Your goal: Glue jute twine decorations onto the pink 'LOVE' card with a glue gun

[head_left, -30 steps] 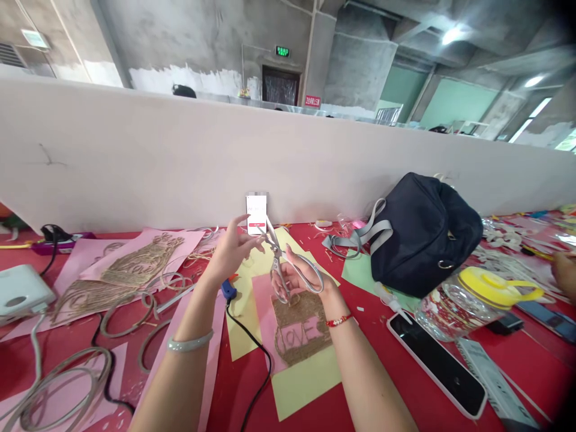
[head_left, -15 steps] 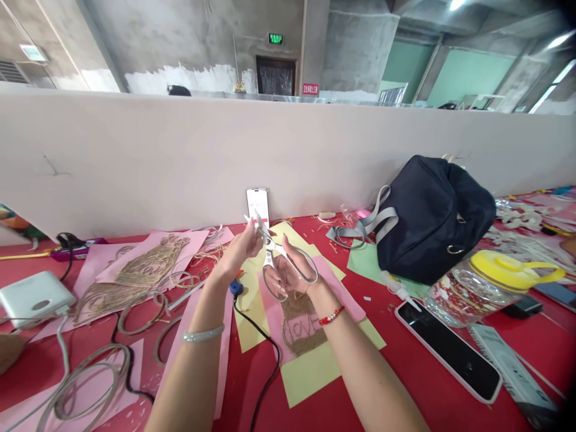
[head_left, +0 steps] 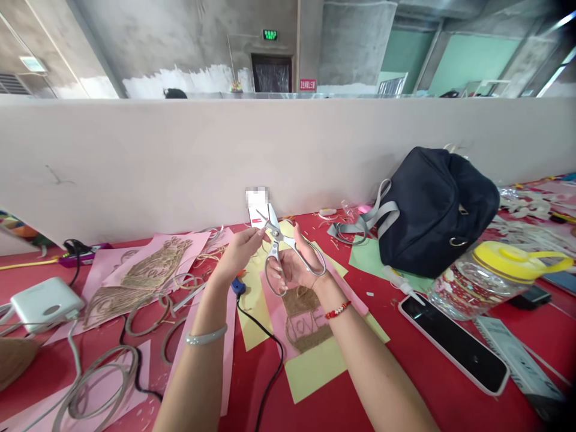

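My right hand [head_left: 308,268] holds a pair of silver scissors [head_left: 276,235] by its loops, with the handles spread and the blades pointing up and left. Beside the blades my left hand [head_left: 240,252] is closed in a pinch; whatever is between its fingertips is too small to make out. Below the hands lies a brown twine piece [head_left: 308,327] with "LOVE" outlined on it, on pink paper [head_left: 274,312] over yellow sheets [head_left: 315,372]. A lit phone [head_left: 258,210] leans on the partition just beyond the blades.
A blue tool with a black cord [head_left: 258,330] lies left of the pink paper. Twine coils [head_left: 96,384], twine artwork [head_left: 157,264] and a white adapter [head_left: 45,303] spread leftward. To the right are a navy bag [head_left: 432,210], a yellow-lidded bottle [head_left: 468,288] and a dark-screened phone [head_left: 454,342].
My left hand's raised fingers have come down into a pinch left of the blades. The scissors have turned slightly and shifted a little right in view. The camera view has shifted slightly.
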{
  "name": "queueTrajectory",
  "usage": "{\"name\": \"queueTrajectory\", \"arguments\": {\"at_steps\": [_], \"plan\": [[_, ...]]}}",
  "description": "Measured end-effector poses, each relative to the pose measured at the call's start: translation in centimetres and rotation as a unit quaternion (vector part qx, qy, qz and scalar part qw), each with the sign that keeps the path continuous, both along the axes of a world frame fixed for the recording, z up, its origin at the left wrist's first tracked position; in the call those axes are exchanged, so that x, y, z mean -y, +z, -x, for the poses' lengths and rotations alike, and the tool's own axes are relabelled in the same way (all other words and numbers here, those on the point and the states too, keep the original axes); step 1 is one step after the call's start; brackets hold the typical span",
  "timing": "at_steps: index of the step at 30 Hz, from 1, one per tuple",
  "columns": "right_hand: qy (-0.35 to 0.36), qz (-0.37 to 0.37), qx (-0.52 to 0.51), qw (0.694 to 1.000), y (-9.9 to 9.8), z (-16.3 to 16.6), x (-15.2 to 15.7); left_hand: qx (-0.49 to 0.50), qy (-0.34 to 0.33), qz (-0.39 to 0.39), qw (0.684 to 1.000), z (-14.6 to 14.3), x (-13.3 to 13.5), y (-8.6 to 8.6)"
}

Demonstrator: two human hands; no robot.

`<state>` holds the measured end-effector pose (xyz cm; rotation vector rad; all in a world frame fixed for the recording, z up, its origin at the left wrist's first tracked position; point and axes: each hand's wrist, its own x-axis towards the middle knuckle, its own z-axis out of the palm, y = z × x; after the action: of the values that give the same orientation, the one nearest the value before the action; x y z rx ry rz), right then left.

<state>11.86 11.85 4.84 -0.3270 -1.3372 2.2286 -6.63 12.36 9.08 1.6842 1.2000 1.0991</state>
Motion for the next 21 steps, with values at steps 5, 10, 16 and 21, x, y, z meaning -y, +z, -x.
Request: {"name": "queueTrajectory", "arguments": {"at_steps": [5,10,16,21], "plan": [[-0.013,0.034,-0.009,0.999,0.5,0.2,0.5,-0.016,0.017,-0.022,0.999,0.3,0.1,0.4],[-0.009,0.035,0.007,0.999,1.1,-0.2,0.9,-0.019,0.033,-0.025,0.999,0.5,0.1,0.5],[0.003,0.011,-0.013,1.000,0.8,-0.3,0.5,0.006,0.047,-0.037,0.998,0.3,0.1,0.4],[-0.065,-0.024,0.044,0.997,0.2,0.2,0.3,0.064,0.071,-0.067,0.993,0.5,-0.1,0.2]]}}
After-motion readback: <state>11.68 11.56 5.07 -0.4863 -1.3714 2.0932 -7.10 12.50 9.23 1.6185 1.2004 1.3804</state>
